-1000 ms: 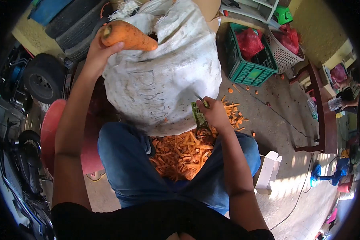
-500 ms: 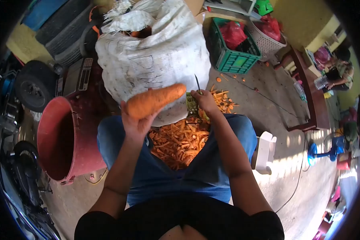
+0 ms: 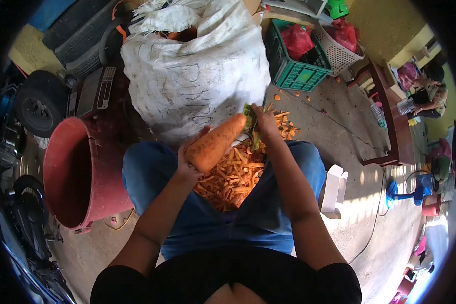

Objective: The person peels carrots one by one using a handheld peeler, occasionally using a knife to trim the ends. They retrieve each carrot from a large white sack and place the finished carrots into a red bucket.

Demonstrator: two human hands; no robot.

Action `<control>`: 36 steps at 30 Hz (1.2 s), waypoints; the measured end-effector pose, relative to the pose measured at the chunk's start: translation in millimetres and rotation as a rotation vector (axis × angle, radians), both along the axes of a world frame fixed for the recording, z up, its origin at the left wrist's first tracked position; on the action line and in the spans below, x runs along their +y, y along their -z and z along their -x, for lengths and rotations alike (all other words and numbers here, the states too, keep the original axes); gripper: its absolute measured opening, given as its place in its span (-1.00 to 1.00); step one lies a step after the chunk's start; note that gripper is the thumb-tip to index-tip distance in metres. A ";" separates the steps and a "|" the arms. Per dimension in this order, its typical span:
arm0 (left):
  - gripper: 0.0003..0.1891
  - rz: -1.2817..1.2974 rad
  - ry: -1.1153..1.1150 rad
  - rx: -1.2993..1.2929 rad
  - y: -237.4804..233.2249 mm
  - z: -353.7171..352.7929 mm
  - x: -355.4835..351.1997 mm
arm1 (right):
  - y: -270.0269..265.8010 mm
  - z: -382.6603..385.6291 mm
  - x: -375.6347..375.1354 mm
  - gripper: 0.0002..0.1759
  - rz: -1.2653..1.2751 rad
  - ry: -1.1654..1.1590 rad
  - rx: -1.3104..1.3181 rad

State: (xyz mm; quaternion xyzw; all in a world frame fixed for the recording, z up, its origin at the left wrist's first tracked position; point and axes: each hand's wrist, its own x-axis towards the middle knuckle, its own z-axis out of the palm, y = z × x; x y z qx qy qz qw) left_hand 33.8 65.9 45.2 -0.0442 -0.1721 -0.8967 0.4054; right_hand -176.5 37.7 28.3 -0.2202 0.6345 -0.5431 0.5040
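Carrot (image 3: 217, 144) filled your left hand (image 3: 187, 166) in the head view: you had its thick end seated against your palm, your fingers wrapped partway around it, and the tapered end sticking out beyond your grip. Its long axis ran aslant, from the thick end at lower left to the tip at upper right, and that tip pointed toward your right hand (image 3: 267, 123), just beside it. Seen from your right hand, then, the carrot lay to the left and a little nearer your body; your left hand held the thick end, while your right hand was the closer one to the tip.

Your right hand was curled with its back toward you, just beyond your right knee (image 3: 305, 157); its fingers hid whatever they might have closed on, so I could not tell if it had hold of anything. A green patterned thing (image 3: 249, 114) showed beside those fingers, too unclear to name. Your forearms slanted inward from either side, hands near each other in front of the white sack (image 3: 202, 83). Orange peelings (image 3: 231, 182) lay heaped below, between your knees.
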 end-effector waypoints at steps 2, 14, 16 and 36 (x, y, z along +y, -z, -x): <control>-0.51 -0.146 -0.011 -0.205 -7.9 3.0 -3.1 | 8.1 7.7 -8.2 -0.61 0.058 0.095 -0.013; -0.48 -0.239 0.201 -0.365 7.5 1.7 -15.8 | 10.6 18.6 -15.6 -0.53 0.160 0.315 -0.304; -0.50 -0.257 0.175 -0.375 10.2 2.2 -19.0 | 13.0 13.6 -15.9 -0.51 0.248 0.265 -0.425; -0.57 -0.366 0.115 -0.350 35.5 12.0 -13.0 | -29.3 -83.2 18.8 -0.76 0.405 0.033 0.561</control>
